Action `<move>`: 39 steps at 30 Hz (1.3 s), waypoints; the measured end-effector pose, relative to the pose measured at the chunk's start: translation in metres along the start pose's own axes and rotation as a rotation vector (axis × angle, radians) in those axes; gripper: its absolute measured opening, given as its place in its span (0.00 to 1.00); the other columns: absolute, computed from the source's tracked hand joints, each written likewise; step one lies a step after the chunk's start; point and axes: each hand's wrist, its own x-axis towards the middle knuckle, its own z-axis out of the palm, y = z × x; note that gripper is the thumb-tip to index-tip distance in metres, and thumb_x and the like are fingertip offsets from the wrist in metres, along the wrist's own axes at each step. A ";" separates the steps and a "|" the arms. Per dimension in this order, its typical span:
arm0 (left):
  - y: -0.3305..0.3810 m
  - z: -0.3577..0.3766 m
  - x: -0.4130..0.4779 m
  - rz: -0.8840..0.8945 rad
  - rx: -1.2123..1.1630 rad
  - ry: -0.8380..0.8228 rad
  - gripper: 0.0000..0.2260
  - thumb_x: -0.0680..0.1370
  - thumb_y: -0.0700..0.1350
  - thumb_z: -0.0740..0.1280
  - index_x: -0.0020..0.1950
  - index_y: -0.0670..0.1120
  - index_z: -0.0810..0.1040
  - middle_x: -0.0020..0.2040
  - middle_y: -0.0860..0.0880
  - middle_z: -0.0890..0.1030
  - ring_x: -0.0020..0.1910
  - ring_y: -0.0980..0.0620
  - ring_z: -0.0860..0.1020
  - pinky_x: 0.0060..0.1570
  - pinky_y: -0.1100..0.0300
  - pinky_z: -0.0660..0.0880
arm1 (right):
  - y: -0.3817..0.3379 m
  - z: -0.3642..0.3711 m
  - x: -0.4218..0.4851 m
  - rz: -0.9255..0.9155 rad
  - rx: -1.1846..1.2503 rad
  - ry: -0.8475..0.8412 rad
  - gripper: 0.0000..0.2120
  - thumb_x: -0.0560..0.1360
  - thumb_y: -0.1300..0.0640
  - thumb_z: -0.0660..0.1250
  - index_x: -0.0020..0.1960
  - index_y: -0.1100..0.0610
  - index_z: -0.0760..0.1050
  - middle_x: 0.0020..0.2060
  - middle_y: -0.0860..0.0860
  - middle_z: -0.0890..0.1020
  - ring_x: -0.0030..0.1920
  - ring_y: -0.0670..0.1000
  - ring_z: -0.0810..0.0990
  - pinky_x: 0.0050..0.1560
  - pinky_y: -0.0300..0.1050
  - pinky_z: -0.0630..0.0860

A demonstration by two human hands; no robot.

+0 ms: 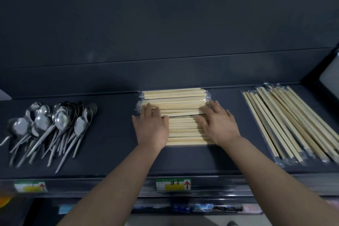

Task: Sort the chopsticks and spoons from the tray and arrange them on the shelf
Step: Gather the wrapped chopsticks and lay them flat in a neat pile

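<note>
Slippage is the main risk: left hand (151, 127) and right hand (218, 124) lie open and flat, gripping nothing, on opposite ends of the wrapped chopsticks stack (180, 110) mid-shelf (113, 152), so uneven inward pressure could buckle the slick packets between the palms.

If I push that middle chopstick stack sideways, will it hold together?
Probably not as a block. The middle stack is many loose, clear-wrapped pairs, so the glossy wrappers likely slide. The thin sticks look light and stiff. Both hands bracket its ends.
</note>
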 end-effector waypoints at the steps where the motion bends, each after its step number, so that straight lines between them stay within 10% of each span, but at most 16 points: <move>1: 0.006 -0.003 0.000 0.006 -0.031 0.011 0.24 0.83 0.55 0.49 0.77 0.47 0.59 0.79 0.45 0.54 0.78 0.47 0.50 0.76 0.44 0.46 | 0.004 -0.004 -0.002 0.003 0.001 0.017 0.25 0.81 0.40 0.50 0.73 0.50 0.63 0.77 0.50 0.55 0.77 0.50 0.49 0.75 0.52 0.49; 12: 0.154 0.000 -0.016 0.356 -0.449 -0.063 0.13 0.79 0.42 0.62 0.63 0.46 0.78 0.55 0.49 0.83 0.55 0.50 0.80 0.58 0.57 0.75 | 0.109 -0.053 -0.048 0.179 -0.152 0.181 0.18 0.78 0.57 0.58 0.67 0.48 0.72 0.64 0.47 0.74 0.66 0.52 0.69 0.61 0.49 0.66; 18: 0.223 0.024 -0.015 0.265 -0.460 -0.217 0.13 0.78 0.42 0.63 0.61 0.43 0.79 0.57 0.47 0.82 0.57 0.49 0.79 0.57 0.59 0.75 | 0.179 -0.076 -0.070 0.266 -0.166 0.194 0.18 0.77 0.59 0.59 0.65 0.48 0.73 0.61 0.48 0.77 0.61 0.53 0.72 0.55 0.48 0.70; 26: 0.300 0.028 -0.016 0.067 -0.316 -0.230 0.19 0.77 0.55 0.67 0.55 0.40 0.72 0.35 0.51 0.73 0.35 0.50 0.74 0.34 0.58 0.69 | 0.226 -0.078 -0.069 0.195 -0.067 0.159 0.08 0.74 0.63 0.63 0.50 0.52 0.75 0.48 0.49 0.79 0.53 0.53 0.75 0.40 0.41 0.64; 30: 0.330 0.035 -0.019 0.024 -0.283 -0.204 0.27 0.74 0.57 0.70 0.62 0.40 0.68 0.46 0.48 0.77 0.46 0.46 0.79 0.35 0.58 0.69 | 0.231 -0.083 -0.068 0.151 -0.033 0.131 0.09 0.76 0.61 0.60 0.52 0.53 0.75 0.47 0.50 0.79 0.53 0.52 0.74 0.40 0.40 0.65; 35: 0.339 0.040 -0.010 -0.103 -0.506 -0.287 0.14 0.71 0.45 0.71 0.34 0.46 0.66 0.30 0.50 0.69 0.28 0.51 0.70 0.26 0.62 0.64 | 0.235 -0.090 -0.066 0.145 0.034 0.092 0.10 0.77 0.58 0.59 0.56 0.52 0.75 0.48 0.50 0.79 0.54 0.52 0.75 0.40 0.43 0.70; 39: 0.324 0.035 -0.002 -0.185 -0.658 -0.263 0.14 0.69 0.41 0.67 0.31 0.46 0.62 0.28 0.50 0.65 0.26 0.52 0.65 0.25 0.63 0.59 | 0.230 -0.095 -0.061 0.181 0.034 0.091 0.16 0.76 0.44 0.63 0.59 0.52 0.73 0.51 0.49 0.78 0.55 0.52 0.75 0.46 0.45 0.74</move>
